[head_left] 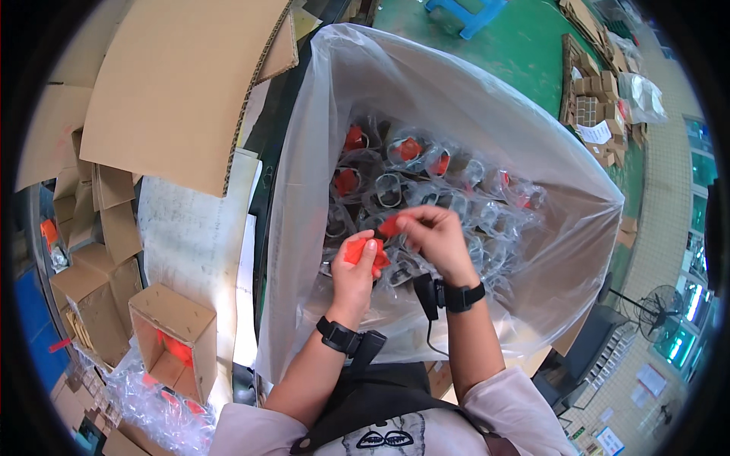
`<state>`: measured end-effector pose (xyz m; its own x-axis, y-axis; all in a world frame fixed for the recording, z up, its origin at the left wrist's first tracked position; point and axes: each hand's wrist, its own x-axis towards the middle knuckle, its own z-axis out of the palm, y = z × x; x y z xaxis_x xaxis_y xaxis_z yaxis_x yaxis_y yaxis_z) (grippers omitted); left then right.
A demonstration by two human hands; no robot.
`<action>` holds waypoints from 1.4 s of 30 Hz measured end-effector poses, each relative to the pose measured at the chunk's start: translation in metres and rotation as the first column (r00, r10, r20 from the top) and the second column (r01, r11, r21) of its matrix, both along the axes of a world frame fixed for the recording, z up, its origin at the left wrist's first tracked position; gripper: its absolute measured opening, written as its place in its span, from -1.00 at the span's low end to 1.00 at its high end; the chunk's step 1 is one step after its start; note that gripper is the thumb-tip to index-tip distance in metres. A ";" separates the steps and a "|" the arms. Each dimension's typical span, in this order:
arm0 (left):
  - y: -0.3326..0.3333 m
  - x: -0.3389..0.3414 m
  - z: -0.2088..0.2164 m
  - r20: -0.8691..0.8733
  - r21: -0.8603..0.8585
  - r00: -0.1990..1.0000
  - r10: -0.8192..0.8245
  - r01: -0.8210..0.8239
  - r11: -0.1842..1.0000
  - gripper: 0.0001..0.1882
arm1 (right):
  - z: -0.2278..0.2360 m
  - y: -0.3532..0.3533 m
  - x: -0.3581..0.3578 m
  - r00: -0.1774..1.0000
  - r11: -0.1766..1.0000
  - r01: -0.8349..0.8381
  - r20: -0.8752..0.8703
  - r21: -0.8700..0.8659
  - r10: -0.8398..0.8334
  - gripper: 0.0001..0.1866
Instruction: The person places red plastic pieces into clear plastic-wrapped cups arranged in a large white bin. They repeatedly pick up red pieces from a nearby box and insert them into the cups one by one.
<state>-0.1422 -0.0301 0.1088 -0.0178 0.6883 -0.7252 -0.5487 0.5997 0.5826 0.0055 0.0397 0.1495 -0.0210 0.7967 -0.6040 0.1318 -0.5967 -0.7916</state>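
My left hand (pixel 355 270) is closed around a bright orange-red piece (pixel 354 251) that looks soft and thin; its exact kind I cannot make out. Just right of it, my right hand (pixel 436 237) pinches a darker red piece (pixel 391 226) between thumb and fingers. Whether the two red pieces are joined is hidden. Both hands are over a large box lined with a translucent plastic bag (pixel 502 114). Inside it sit several parts wrapped in see-through film (pixel 388 190), ring-shaped at the top, some with an orange-red piece (pixel 408 148) in the opening.
Left of the lined box are a big cardboard sheet (pixel 171 91) and a paper-covered table (pixel 190 228). A small open carton (pixel 173 342) there holds something red, beside crumpled plastic film (pixel 152 403). A blue stool (pixel 468 15), stacked cartons (pixel 601 106) and a fan (pixel 660 311) stand farther off.
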 end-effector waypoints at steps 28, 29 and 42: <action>0.004 0.040 0.010 0.333 -0.024 0.933 -0.133 0.149 0.988 -0.71 | -0.029 -0.043 0.068 0.795 0.941 0.087 0.547 0.328 -0.264 -0.69; 0.004 0.042 0.011 0.324 -0.015 0.931 -0.166 0.181 0.983 -0.70 | -0.021 -0.051 0.065 0.844 0.960 0.129 0.482 0.247 -0.237 -0.68; -0.006 0.097 0.005 0.351 0.018 0.885 -0.305 0.319 0.948 -0.72 | -0.012 -0.062 0.160 0.738 0.830 0.457 0.385 0.319 -0.554 -0.80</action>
<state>-0.0450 -0.0360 0.1139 0.4493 0.5876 -0.6729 -0.4914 0.7916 0.3631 0.1651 -0.0219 0.1378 0.6488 0.7088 -0.2768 0.2176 -0.5214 -0.8251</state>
